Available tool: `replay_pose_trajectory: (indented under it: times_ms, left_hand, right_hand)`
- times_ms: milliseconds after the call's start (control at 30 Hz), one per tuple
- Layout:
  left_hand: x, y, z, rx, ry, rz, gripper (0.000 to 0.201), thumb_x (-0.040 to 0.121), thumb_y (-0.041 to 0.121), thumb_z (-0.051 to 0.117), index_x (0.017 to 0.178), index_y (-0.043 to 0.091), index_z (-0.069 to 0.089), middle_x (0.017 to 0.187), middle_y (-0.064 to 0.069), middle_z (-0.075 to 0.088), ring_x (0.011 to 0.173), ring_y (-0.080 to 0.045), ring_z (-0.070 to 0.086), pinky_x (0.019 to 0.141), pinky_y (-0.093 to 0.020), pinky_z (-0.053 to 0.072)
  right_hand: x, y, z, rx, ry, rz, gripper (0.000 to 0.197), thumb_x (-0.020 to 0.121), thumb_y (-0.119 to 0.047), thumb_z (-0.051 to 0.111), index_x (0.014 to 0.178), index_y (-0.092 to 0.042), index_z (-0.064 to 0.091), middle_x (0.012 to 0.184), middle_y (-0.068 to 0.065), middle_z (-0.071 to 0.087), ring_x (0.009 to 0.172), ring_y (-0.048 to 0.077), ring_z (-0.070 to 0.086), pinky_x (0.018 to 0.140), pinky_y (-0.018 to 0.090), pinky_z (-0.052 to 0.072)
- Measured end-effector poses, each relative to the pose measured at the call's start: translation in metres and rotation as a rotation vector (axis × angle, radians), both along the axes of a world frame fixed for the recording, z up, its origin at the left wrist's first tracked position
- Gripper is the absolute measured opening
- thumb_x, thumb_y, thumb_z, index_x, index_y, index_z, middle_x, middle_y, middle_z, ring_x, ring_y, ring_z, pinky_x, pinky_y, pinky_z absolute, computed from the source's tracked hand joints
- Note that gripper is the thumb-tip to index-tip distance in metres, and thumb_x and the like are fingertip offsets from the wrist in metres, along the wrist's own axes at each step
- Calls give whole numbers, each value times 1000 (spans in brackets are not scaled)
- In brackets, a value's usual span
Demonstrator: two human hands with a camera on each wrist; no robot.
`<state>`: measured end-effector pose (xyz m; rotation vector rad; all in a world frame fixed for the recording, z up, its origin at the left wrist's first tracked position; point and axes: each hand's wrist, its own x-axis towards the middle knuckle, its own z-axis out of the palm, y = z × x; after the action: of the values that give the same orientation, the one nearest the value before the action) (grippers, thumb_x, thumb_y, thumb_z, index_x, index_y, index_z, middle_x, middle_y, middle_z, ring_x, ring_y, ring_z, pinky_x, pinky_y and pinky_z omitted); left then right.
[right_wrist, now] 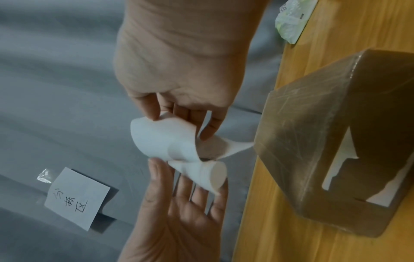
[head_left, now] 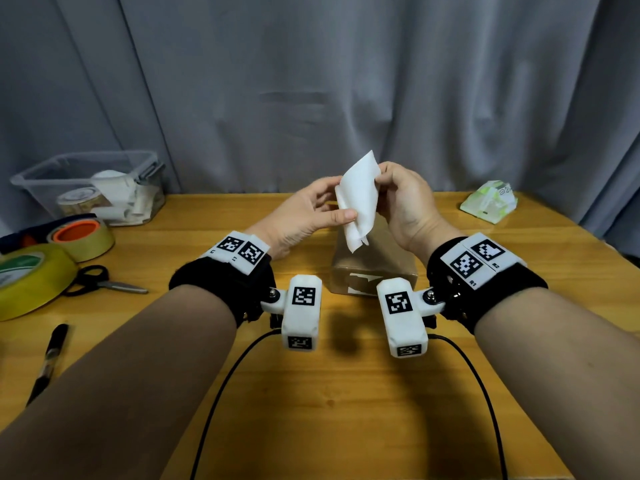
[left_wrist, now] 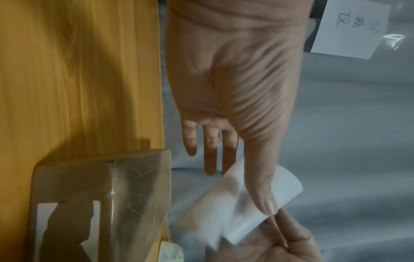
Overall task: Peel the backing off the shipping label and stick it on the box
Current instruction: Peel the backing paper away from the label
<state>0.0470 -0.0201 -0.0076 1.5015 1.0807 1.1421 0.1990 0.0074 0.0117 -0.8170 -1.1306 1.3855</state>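
Observation:
A white shipping label sheet (head_left: 358,199) is held in the air above a brown cardboard box (head_left: 374,271) on the wooden table. My left hand (head_left: 337,206) pinches its left side, thumb in front and fingers behind. My right hand (head_left: 380,176) pinches its upper right edge. In the right wrist view the label (right_wrist: 161,141) curls, and two layers seem spread apart between the right fingers (right_wrist: 154,113) and the left hand (right_wrist: 179,203). The left wrist view shows my thumb (left_wrist: 264,202) lying on the sheet (left_wrist: 289,186), with the box (left_wrist: 100,186) to the left. The box's front face carries a torn white patch (head_left: 360,282).
A clear bin (head_left: 86,181) with rolls stands at the back left. Tape rolls (head_left: 83,237), a big yellow roll (head_left: 27,282), scissors (head_left: 104,282) and a pen (head_left: 52,355) lie on the left. A green-white packet (head_left: 488,200) sits back right. A handwritten note (right_wrist: 76,198) hangs on the grey curtain.

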Motion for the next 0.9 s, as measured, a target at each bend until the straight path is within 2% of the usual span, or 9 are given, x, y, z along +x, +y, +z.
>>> replay_pose_trajectory:
  times_ms: [167, 267, 333, 400, 500, 633, 700, 767, 900]
  left_hand:
    - [0, 1, -4, 90, 60, 184, 38, 74, 13, 76, 109, 15, 60, 91, 3, 60, 80, -6, 54, 76, -11, 51]
    - [-2, 1, -4, 146, 34, 222, 19, 74, 15, 76, 88, 17, 63, 83, 6, 61, 76, -5, 54, 73, -12, 49]
    - [-2, 1, -3, 158, 35, 213, 15, 76, 15, 75, 80, 19, 61, 81, 5, 61, 76, -5, 55, 73, -13, 49]
    - [-1, 1, -2, 157, 13, 190, 16, 77, 13, 73, 76, 19, 59, 80, 2, 60, 76, -7, 56, 74, -15, 48]
    - [-1, 3, -1, 126, -88, 177, 18, 79, 4, 69, 74, 16, 56, 74, -2, 63, 67, -5, 60, 65, -13, 50]
    - [-6, 4, 1, 76, -128, 249, 13, 79, 4, 69, 80, 15, 61, 59, 10, 64, 54, 0, 54, 57, -12, 44]
    - [-7, 5, 2, 60, -104, 287, 11, 80, 8, 68, 78, 17, 63, 60, 13, 61, 56, 0, 50, 59, -14, 40]
    - [-7, 4, 4, 42, -103, 306, 13, 82, 10, 66, 74, 20, 60, 71, 8, 59, 67, -6, 50, 66, -20, 40]
    - [-3, 3, 6, -30, -219, 277, 15, 88, 9, 54, 76, 17, 54, 84, -3, 62, 83, -15, 58, 83, -33, 50]
  right_hand:
    - [-3, -2, 1, 9, -2, -43, 2, 61, -13, 44, 59, -13, 43, 64, 4, 38, 62, 16, 39, 56, 26, 34]
    - [-2, -1, 0, 23, -6, -50, 5, 61, -14, 44, 56, -13, 45, 63, 5, 41, 64, 18, 41, 58, 27, 36]
    - [-2, 0, 0, 42, -18, -59, 8, 65, -13, 44, 57, -12, 45, 64, 5, 42, 64, 18, 43, 57, 26, 36]
    - [-2, 0, -1, 58, -19, -79, 14, 72, -8, 43, 58, -11, 46, 64, 5, 43, 62, 15, 44, 55, 25, 37]
    - [0, 4, -1, 72, 17, -143, 25, 78, 0, 42, 57, -13, 47, 59, 0, 44, 59, 12, 42, 54, 25, 34]
    - [4, 5, -1, 112, -100, -223, 25, 82, -2, 48, 62, -16, 53, 66, -2, 50, 66, 10, 44, 61, 25, 36]
    - [6, 4, -2, 123, -145, -231, 23, 82, -4, 51, 64, -18, 55, 70, -3, 53, 70, 10, 46, 66, 27, 39]
    - [7, 3, -2, 134, -198, -226, 20, 82, -7, 53, 65, -18, 56, 72, -5, 54, 72, 10, 47, 70, 30, 41]
    - [7, 1, -2, 150, -249, -189, 15, 83, -10, 54, 71, -19, 58, 75, -5, 57, 75, 10, 52, 73, 32, 46]
